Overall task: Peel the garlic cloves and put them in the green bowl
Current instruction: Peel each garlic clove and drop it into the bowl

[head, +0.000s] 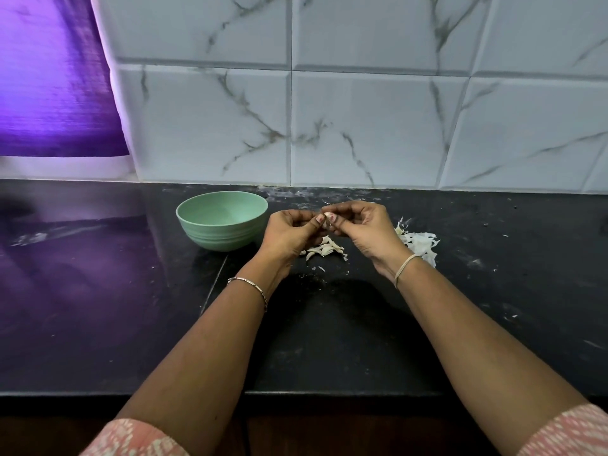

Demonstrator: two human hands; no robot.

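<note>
One small whitish garlic clove (327,216) is held in the air between two hands above a black stone counter (329,340), right of the bowl and not in it. It is pinched from one side by the thumb and curled fingers of the left hand (291,230) and from the other by the thumb and curled fingers of the right hand (363,228). The two thumb tips are set close together on it, and most of the clove is hidden by the fingers. Directly below the hands, one loose heap of garlic cloves (324,249), pale and curved, is seen lying on the counter. Roughly half a dozen can be made out, but an exact count cannot be given. Just left of the left hand, one round pale green bowl (222,240) with a ribbed outer wall is stood upright on the counter, apart from the heap. Only its smooth inner wall is shown from this angle, so what is in it cannot be told. To the right of the right hand, one pile of thin white papery garlic skins (419,243) is spread on the counter, with a few small flakes scattered nearby. One thin metal chain bracelet (250,284) is worn on the left wrist and one pale thread band (405,266) on the right wrist. Two pink patterned sleeves (131,439) are seen at the bottom edge. Behind the counter, a wall of large white marble-veined tiles (378,126) is shown, and one shiny purple cloth (52,77) is hung at the upper left.
</note>
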